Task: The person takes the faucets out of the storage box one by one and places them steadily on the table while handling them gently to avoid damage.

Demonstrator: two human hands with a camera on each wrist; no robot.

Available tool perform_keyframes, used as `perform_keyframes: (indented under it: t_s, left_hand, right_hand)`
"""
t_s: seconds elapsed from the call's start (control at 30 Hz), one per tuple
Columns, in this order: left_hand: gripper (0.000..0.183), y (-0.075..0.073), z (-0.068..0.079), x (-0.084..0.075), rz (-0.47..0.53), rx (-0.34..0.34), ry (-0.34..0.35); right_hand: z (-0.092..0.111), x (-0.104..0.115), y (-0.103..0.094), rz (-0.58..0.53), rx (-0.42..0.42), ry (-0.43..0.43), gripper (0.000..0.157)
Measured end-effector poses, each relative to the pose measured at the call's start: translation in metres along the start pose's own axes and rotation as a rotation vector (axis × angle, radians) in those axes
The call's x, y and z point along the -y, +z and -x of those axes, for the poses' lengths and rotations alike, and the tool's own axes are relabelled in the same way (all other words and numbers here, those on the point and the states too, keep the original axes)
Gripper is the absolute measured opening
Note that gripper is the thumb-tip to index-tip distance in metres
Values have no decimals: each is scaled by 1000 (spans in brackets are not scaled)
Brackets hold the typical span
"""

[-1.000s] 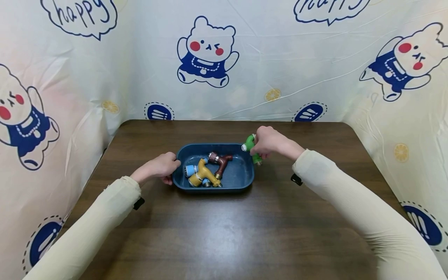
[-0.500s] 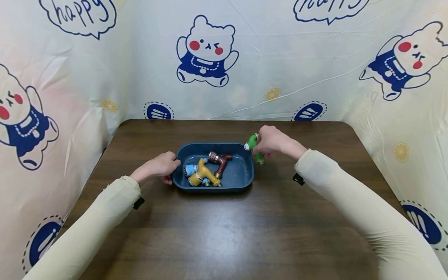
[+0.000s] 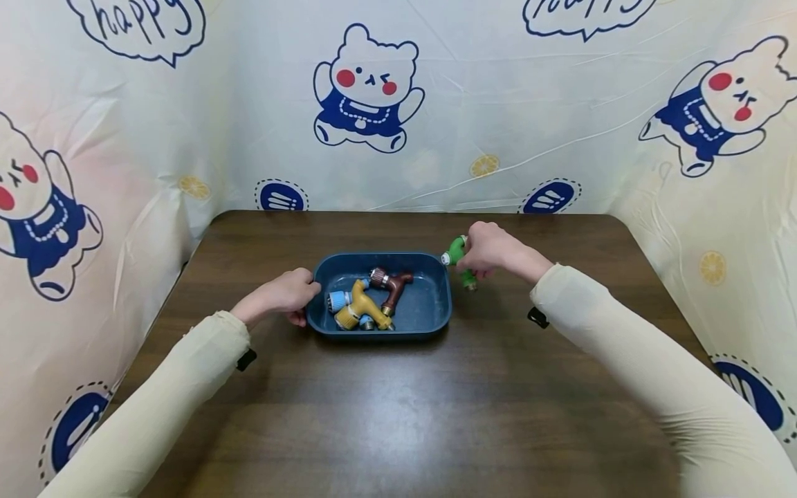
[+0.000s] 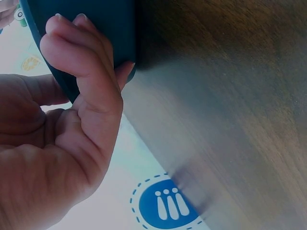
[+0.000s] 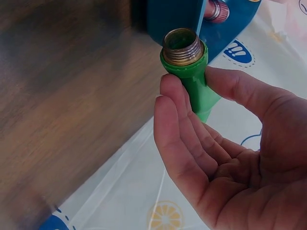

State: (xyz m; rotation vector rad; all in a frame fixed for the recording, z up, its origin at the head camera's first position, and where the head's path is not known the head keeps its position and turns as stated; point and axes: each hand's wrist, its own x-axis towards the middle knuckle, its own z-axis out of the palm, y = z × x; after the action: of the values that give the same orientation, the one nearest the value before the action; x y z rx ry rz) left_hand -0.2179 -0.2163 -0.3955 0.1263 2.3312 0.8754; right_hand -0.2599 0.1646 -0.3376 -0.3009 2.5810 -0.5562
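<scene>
Plainly, both hands are busy at the blue tray (image 3: pixel 426 311) on the brown table (image 3: pixel 398 415), clock directions being read from the tray's centre in the head view. At nine o'clock the left hand (image 3: pixel 279 294) grips the tray's end; the left wrist view adds its bent fingers against the outer wall, largely hidden from above. At two o'clock, outside the rim, the right hand (image 3: pixel 492 250) pinches a green tap (image 3: pixel 457 249) between thumb and fingers. From above, the hand covers much of that tap, and whether its pale end touches the rim I cannot tell; the right wrist view alone looks into its threaded metal mouth (image 5: pixel 182 55). Only the head view shows the tray's full load: a brown tap (image 3: pixel 396 287) near the middle, a yellow tap (image 3: pixel 363 302) towards eight o'clock, and a blue tap (image 3: pixel 339 301), partly under the yellow, towards nine
</scene>
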Motion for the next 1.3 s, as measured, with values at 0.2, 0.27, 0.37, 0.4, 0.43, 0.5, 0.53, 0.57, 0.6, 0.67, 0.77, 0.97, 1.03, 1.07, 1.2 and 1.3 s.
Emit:
perform_keyframes:
  t_s: [0.2,0.27,0.37,0.4,0.43,0.5,0.53,0.57,0.6,0.67,0.77,0.97,1.03,1.07,1.2,1.3]
  left_hand:
    - [31,0,0,0,0,2,-2]
    - [32,0,0,0,1,-1,-1]
    - [33,0,0,0,5,-3,-2]
    - [33,0,0,-1,5,-3,-1]
    - [34,0,1,-1,5,-4,-1]
    - [35,1,1,-1,5,-5,-2]
    - [35,1,0,-1,5,-6,-2]
    - [35,1,0,-1,6,-7,-3]
    - [35,1,0,-1,7,-8,-4]
    - [35,1,0,-1,10,-8,-6]
    - [35,1,-1,0,11,-10,-5]
    - [34,1,-1,1,4,-14,4]
    - [34,1,-1,1,5,-15,4]
    - [34,1,-1,1,6,-15,3]
    - [35,1,-1,0,8,-17,0]
    - [35,1,-1,0,8,-14,0]
  right_hand:
    - [-1,-5,-2,-4,3,-5,21]
    - [-1,-6,-1,-5,5,-5,21]
    - [-2,-8,-1,-5,8,3,20]
    - [-2,-8,-1,-5,9,6,21]
    - [-3,-9,-1,-5,10,8,21]
    - [-3,-10,-1,-10,11,12,20]
    - [-3,-11,-1,-10,9,11,21]
    - [-3,-12,-1,-11,7,11,21]
    - [-3,-13,-2,-13,6,8,21]
    - [-2,-14,-2,-17,2,6,21]
    - [-2,-16,-1,-19,0,11,20]
    - [-3,-21,2,-25,2,25,18]
    - [-4,-23,2,-25,2,23,18]
    - [-3,-23,2,-24,1,23,18]
    - [-3,-26,2,-18,-3,22,19]
    - [-2,-28,2,-17,-4,19,19]
